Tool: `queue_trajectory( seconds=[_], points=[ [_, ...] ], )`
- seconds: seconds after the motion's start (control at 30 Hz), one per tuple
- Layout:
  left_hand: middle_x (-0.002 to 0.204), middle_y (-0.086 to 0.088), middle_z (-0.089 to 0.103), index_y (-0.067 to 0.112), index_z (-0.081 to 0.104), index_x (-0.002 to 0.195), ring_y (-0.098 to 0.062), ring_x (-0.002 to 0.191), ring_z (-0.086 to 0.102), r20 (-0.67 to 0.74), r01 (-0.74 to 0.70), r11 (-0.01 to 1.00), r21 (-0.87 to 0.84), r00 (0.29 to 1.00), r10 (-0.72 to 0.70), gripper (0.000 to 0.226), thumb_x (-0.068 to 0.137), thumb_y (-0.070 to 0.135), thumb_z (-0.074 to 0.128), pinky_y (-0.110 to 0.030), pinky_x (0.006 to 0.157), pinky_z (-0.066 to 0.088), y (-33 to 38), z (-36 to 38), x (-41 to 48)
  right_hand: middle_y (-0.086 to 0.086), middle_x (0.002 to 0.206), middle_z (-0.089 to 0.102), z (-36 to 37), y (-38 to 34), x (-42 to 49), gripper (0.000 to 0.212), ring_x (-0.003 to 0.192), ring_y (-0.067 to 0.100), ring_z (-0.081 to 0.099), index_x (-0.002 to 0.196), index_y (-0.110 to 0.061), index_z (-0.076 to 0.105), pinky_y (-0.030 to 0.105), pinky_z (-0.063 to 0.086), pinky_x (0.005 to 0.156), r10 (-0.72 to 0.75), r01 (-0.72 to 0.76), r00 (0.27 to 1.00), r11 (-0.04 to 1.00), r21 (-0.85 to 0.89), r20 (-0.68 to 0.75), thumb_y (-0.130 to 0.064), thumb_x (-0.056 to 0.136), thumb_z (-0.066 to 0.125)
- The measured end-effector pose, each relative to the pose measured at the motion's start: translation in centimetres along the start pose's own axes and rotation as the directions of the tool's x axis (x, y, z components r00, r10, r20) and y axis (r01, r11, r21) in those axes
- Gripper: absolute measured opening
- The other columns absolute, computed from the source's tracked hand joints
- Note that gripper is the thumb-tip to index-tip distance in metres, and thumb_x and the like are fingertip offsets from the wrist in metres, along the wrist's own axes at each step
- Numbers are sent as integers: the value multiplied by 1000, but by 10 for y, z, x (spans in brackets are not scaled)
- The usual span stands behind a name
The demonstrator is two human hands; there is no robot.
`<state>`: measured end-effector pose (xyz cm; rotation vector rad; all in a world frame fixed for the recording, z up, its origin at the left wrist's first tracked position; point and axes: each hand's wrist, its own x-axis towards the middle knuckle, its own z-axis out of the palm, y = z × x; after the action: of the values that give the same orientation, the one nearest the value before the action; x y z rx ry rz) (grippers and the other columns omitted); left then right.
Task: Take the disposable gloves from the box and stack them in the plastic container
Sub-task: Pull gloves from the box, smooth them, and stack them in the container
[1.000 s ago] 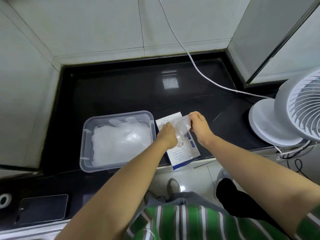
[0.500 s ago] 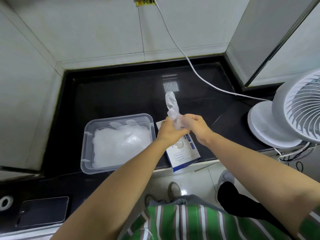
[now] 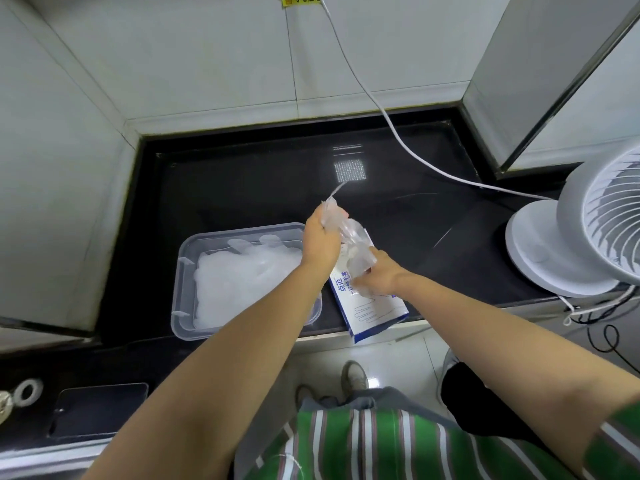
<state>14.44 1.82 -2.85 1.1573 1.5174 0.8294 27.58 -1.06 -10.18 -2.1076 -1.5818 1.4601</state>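
A thin, clear, crinkled plastic disposable glove (image 3: 355,242) is held in the air over the far end of the white-and-blue cardboard glove box (image 3: 372,311), just right of the clear rectangular plastic container (image 3: 183,261). Its upper end is gripped by the left hand (image 3: 320,239), fingers curled tight round the film, w/ a wisp sticking out above the fist. Its lower end is pinched by the right hand (image 3: 377,277), low by the box: thumb over the film, fingers under it & mostly hidden.

Handling, as judged: v. light, limp, no stiffness, prob. slippery & clingy. It could be caught by any draught, esp. w/ the white fan (image 3: 588,220) nearby. It's best taken at both ends, i.e. cuff & fingertips, so it can be laid flat.

The container is set on the black countertop (image 3: 242,188), just beside the box. A whitish pile of gloves (image 3: 242,282) is already laid in it, covering most of the floor. What's left inside the box can't be seen.
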Motion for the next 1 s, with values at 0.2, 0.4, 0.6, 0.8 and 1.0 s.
queue_trajectory(
  seconds=[0.2, 0.4, 0.6, 0.8, 1.0],
  points=[
    [93, -1, 68, 18, 68, 106, -13, 87, 63, 53, 175, 949, -262, 985, -166, 29, 97, 25, 41, -24, 72, 49, 6, -37, 3, 12, 95, 63, -30, -8, -6, 18, 73, 15, 56, 105, -7, 61, 26, 45, 66, -26, 88, 990, 883, 462, -138, -15, 98, 46],
    [117, -10, 68, 19, 69, 111, -24, 108, 62, 76, 207, 920, -332, 978, -193, 40, 83, 24, 41, -40, 99, 50, -7, -71, 3, 12, 68, 61, -37, -36, -18, 87, 61, 19, 57, 99, -3, 65, 31, 46, 69, -153, 8, 980, 672, 740, 128, -72, 95, 12],
    [126, -8, 60, 39, 71, 101, -23, 116, 55, 137, 210, 965, -157, 972, -189, 43, 93, 17, 34, -38, 103, 45, -13, -95, -2, 14, 83, 67, -30, -56, -18, 94, 81, 21, 68, 90, 4, 68, 31, 49, 85, -254, -24, 916, 738, 674, 310, -81, 87, 28],
    [134, 3, 56, 46, 65, 114, -20, 123, 52, 143, 85, 980, -181, 988, -59, 39, 101, 27, 35, -47, 110, 39, -34, -124, -10, 20, 124, 64, -21, -69, -18, 83, 106, 29, 61, 123, -7, 67, 34, 48, 95, -117, -76, 870, 927, 366, 479, -76, 88, 38],
    [139, -2, 52, 35, 51, 136, -22, 130, 49, 188, 129, 944, -303, 979, -73, 38, 101, 32, 36, -42, 107, 41, -46, -142, -11, 12, 98, 68, 2, -100, -20, 19, 90, 22, 63, 105, 0, 69, 40, 50, 94, -340, 185, 911, 844, 504, 235, -11, 90, 69]
  ],
)
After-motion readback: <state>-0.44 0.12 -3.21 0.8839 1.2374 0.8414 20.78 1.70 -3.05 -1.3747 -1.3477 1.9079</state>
